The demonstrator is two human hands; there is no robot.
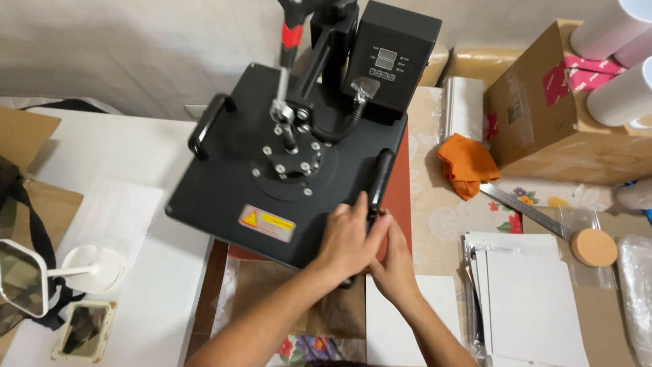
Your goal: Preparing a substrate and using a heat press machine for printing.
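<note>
— Where is the heat press (272, 177) found, and how is it being handled?

— It is set at the middle of the tabletop (170, 306), its black upper plate swung out to the left over a red lower pad (402, 183). The near right corner of the plate is gripped by both hands: the left hand (350, 241) is laid over the plate's edge with fingers curled around the side handle (379, 180), and the right hand (394, 265) is pressed just beside it, fingers tucked under the edge. A black control box (394, 58) is seen at the far side of the press.

— What is laid around it?

— Brown paper (299, 299) is spread beneath the plate at the near edge. To the right, an orange cloth (468, 163), a steel ruler (526, 211), a round sponge pad (593, 247) and a stack of white sheets (533, 306) are placed on a patterned covering. A cardboard box (564, 115) with white rolls (618, 41) on it is kept at the far right. To the left, a small mirror (24, 278) on a white stand is stood on the white surface.

— And the room?

— A pale wall (136, 47) is seen behind the tabletop.
</note>
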